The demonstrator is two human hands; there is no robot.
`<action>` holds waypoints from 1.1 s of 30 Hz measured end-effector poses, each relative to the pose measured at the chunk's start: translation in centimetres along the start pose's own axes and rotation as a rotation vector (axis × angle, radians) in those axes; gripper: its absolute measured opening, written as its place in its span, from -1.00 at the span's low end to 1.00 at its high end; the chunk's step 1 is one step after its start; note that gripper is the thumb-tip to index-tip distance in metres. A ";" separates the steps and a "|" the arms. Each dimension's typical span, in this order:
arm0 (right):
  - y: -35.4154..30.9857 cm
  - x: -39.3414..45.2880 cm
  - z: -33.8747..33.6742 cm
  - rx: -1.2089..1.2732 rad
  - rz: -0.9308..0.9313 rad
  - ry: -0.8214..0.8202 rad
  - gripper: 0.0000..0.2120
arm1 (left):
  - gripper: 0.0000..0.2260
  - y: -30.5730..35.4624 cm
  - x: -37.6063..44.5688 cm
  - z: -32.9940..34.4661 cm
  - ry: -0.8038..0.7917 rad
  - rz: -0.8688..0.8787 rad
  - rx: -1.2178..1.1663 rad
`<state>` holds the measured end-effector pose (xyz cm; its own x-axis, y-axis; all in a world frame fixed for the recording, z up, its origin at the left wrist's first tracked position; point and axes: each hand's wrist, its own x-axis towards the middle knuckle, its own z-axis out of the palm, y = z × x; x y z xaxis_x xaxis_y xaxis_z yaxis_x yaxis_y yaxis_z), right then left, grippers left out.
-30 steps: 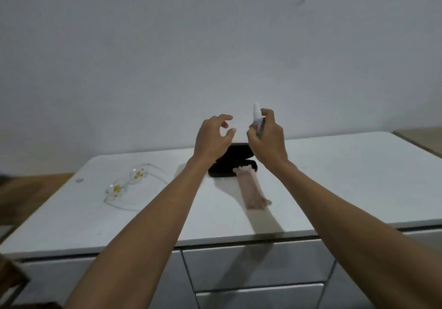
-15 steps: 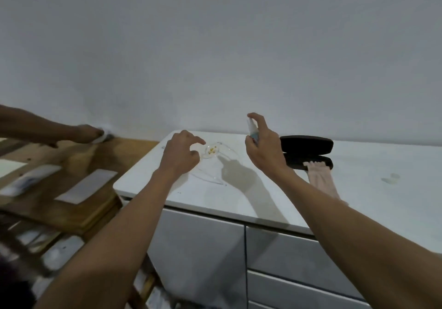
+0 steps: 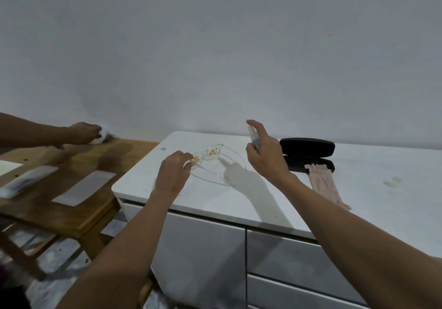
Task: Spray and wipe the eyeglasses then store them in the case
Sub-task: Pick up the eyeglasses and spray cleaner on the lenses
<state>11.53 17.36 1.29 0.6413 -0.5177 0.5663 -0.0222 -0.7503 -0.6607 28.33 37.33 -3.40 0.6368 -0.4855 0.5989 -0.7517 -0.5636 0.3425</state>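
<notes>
I see my left hand [image 3: 172, 174] pinching the clear eyeglasses [image 3: 210, 159] on the white cabinet top [image 3: 239, 201]. Right of the eyeglasses, my right hand [image 3: 265, 156] grips the spray bottle [image 3: 253, 138]. Further right lie the pink cloth [image 3: 326, 184] and the open black case [image 3: 307, 154].

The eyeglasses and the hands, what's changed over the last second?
The left hand reached leftward from in front of the case and now pinches the eyeglasses at their near end. The view swung left, bringing in a wooden table and another person's hand. The right hand still grips the spray bottle; the open case and cloth lie as before.
</notes>
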 end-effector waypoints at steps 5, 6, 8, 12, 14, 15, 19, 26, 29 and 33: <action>0.6 -0.2 -1.0 -0.009 -0.040 0.052 -0.66 | -0.93 1.1 1.4 0.5 0.081 -0.099 -0.111; 0.6 -0.3 -1.1 -0.013 -0.052 0.051 -0.68 | -0.94 1.4 1.6 0.6 0.108 -0.145 -0.150; 0.7 -0.7 -1.5 -0.028 -0.085 0.037 -0.70 | -0.94 1.9 2.1 0.7 0.172 -0.277 -0.255; 0.8 -1.5 -1.6 -0.071 -0.163 -0.011 -0.70 | -0.89 2.6 3.4 0.8 0.228 -0.474 -0.474; 0.9 -1.9 -1.2 -0.088 -0.188 -0.038 -0.68 | -0.86 3.5 3.7 0.3 0.275 -0.492 -0.562; 0.9 -2.0 -0.9 -0.089 -0.192 -0.044 -0.67 | -0.86 3.9 3.9 0.0 0.291 -0.490 -0.595; 0.7 -2.0 -0.1 -0.083 -0.203 -0.022 -0.63 | -0.92 5.1 4.5 -0.8 0.319 -0.482 -0.699; -0.2 -0.6 0.4 -0.072 -0.234 0.072 -0.64 | -0.92 7.1 5.0 -1.8 0.310 -0.446 -0.800; -0.5 -0.2 0.5 -0.079 -0.241 0.111 -0.66 | -0.91 7.7 5.2 -1.9 0.302 -0.476 -0.861; -0.9 0.0 0.6 -0.079 -0.239 0.137 -0.64 | -0.90 8.1 5.4 -2.1 0.294 -0.477 -0.888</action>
<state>12.00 18.25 1.62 0.5262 -0.3687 0.7663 0.0540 -0.8848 -0.4628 25.29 31.55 4.14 0.9229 -0.0932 0.3736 -0.3651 0.0964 0.9260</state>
